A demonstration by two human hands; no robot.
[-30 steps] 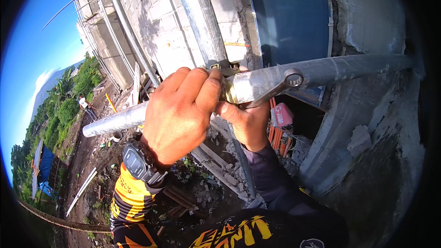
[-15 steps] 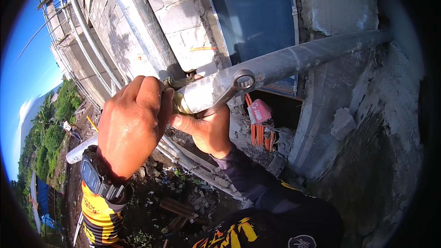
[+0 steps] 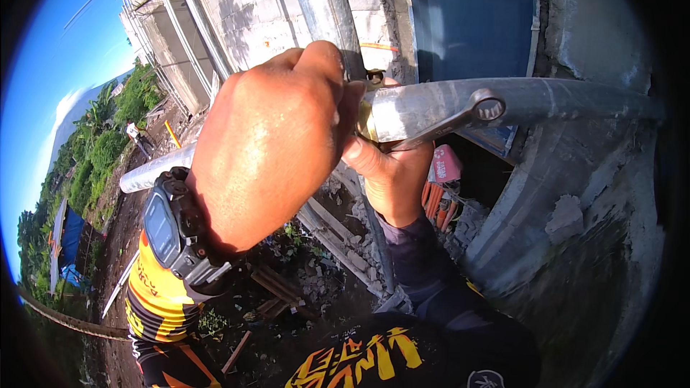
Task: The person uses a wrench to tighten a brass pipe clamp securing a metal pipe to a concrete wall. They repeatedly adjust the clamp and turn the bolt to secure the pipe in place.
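A grey metal pipe (image 3: 424,104) runs crosswise to the right and meets an upright steel pipe (image 3: 320,0) at a metal pipe clamp (image 3: 367,121), partly hidden by my fingers. My left hand (image 3: 269,140), with a black watch (image 3: 176,226) on its wrist, is closed at this clamp, its fingertips mostly out of sight. Below the crosswise pipe, my right hand (image 3: 394,179) grips a combination wrench (image 3: 460,121), thumb toward the clamp. The wrench's ring end points right and lies against the pipe's near side.
A concrete block wall (image 3: 251,7) and a blue panel (image 3: 471,21) stand beyond the pipes. Orange conduits (image 3: 435,200) stick up by a pink packet (image 3: 445,164). Rubble and planks (image 3: 277,291) lie below. Another person (image 3: 134,134) is far off at left.
The view has shifted, so pipes and hands appear farther right. My left hand has turned over the clamp and covers more of it. The right hand keeps its grip on the wrench.
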